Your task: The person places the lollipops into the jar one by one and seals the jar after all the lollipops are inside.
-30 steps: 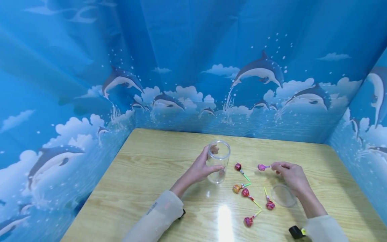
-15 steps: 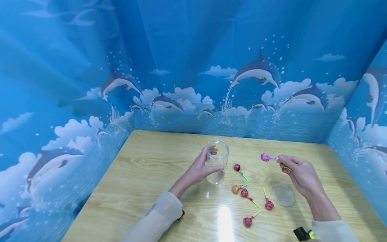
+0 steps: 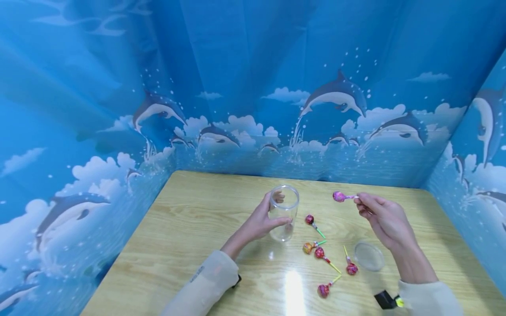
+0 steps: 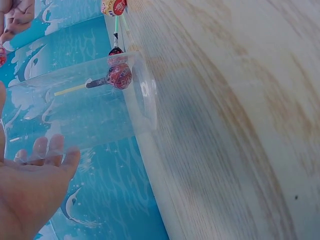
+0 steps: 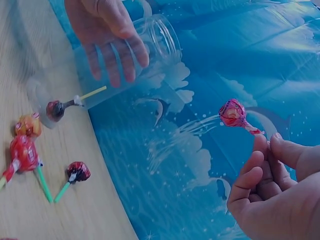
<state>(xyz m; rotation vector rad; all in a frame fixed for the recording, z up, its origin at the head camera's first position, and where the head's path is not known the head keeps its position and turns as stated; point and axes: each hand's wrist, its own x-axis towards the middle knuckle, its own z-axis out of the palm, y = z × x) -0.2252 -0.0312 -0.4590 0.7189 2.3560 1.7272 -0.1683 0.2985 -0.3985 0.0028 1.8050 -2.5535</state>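
My left hand (image 3: 258, 220) grips a clear plastic jar (image 3: 283, 229), fingers behind it and thumb across its near side. The jar stands upright on the table with its mouth uncovered. Inside, one dark red lollipop (image 4: 120, 76) with a yellow stick rests head-down near the bottom. My right hand (image 3: 389, 223) pinches a pink lollipop (image 5: 233, 113) by the stick end, thumb against fingers. The candy head points left toward the jar, held above the table and apart from the jar. In the right wrist view, the left hand (image 5: 112, 42) shows through the jar wall.
Several wrapped lollipops lie between the hands, among them an orange one (image 3: 307, 248) and a dark red one (image 3: 309, 219). A round clear lid (image 3: 369, 256) lies flat below my right hand. A dolphin-print curtain (image 3: 237, 87) borders the wooden table (image 3: 189, 228).
My right hand has lifted the pink lollipop from low over the table, first drawing back right, then moving left and farther up. The left hand and jar have stayed put.
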